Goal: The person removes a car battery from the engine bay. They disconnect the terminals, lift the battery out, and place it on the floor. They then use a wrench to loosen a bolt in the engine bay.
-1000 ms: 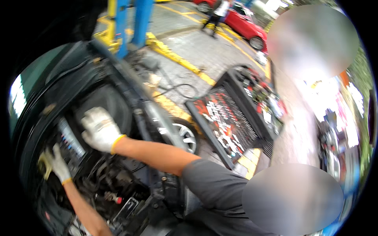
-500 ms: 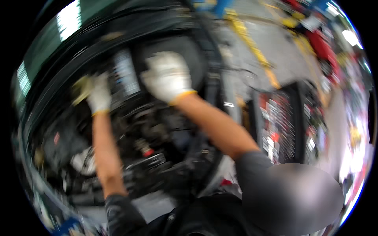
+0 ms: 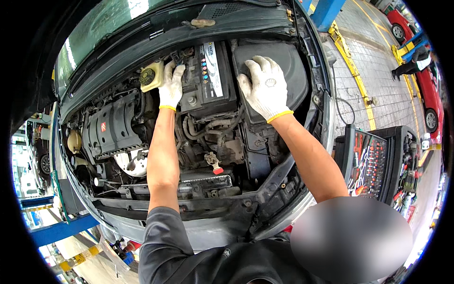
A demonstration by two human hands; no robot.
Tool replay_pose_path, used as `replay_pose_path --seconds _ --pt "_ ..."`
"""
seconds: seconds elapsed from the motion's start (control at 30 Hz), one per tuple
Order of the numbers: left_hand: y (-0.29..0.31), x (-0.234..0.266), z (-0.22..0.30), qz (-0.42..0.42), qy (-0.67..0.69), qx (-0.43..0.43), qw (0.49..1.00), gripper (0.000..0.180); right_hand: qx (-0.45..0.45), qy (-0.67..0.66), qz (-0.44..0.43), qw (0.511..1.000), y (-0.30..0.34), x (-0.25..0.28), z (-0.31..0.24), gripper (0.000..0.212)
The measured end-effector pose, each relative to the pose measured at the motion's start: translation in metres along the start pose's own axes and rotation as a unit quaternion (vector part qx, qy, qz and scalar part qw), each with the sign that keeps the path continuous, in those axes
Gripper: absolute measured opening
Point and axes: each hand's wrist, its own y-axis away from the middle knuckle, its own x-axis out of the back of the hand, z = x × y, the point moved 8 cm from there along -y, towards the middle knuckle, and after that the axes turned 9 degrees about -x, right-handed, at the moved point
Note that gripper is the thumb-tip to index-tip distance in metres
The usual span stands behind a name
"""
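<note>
Black engine bay (image 3: 208,204) — gloved hands (image 3: 171,90) (image 3: 268,90) inside | grey paved floor (image 3: 373,71) | red car (image 3: 429,97)

Counted two gloved hands (one left hand (image 3: 171,86), one right hand (image 3: 266,87)), one battery (image 3: 211,78), one yellowish reservoir (image 3: 155,84), one engine cover (image 3: 112,124), one red-tipped fitting (image 3: 216,166), one tool case (image 3: 348,151).

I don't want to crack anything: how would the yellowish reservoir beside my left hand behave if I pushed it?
The yellowish reservoir probably feels stiff: its walls look like moulded plastic. It likely shifts little, sitting closely among engine parts. Its textured black cap may resist slipping.
</note>
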Motion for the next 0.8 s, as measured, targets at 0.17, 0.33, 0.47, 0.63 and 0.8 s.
replay_pose_path --seconds 0.17,0.33,0.47,0.63,0.8 --pt "-0.002 0.002 -0.002 -0.016 -0.052 0.01 0.998 0.059 0.001 -0.004 0.003 1.0 -0.001 0.002 0.001 0.04" --pt "-0.003 0.006 -0.023 -0.025 -0.006 0.015 1.0 0.062 0.012 -0.016 -0.002 1.0 -0.004 -0.001 -0.008 0.043" --pt "0.001 0.004 0.012 -0.006 -0.053 0.042 0.998 0.057 0.041 -0.106 0.015 0.993 -0.028 -0.02 -0.051 0.043" --pt "0.0 0.005 0.012 -0.013 -0.042 -0.007 0.999 0.047 -0.139 -0.219 -0.259 0.931 -0.07 -0.134 -0.092 0.053" --pt "0.001 0.01 -0.006 0.01 -0.108 -0.062 0.992 0.039 -0.116 -0.149 -0.343 0.92 -0.083 -0.172 -0.108 0.066"
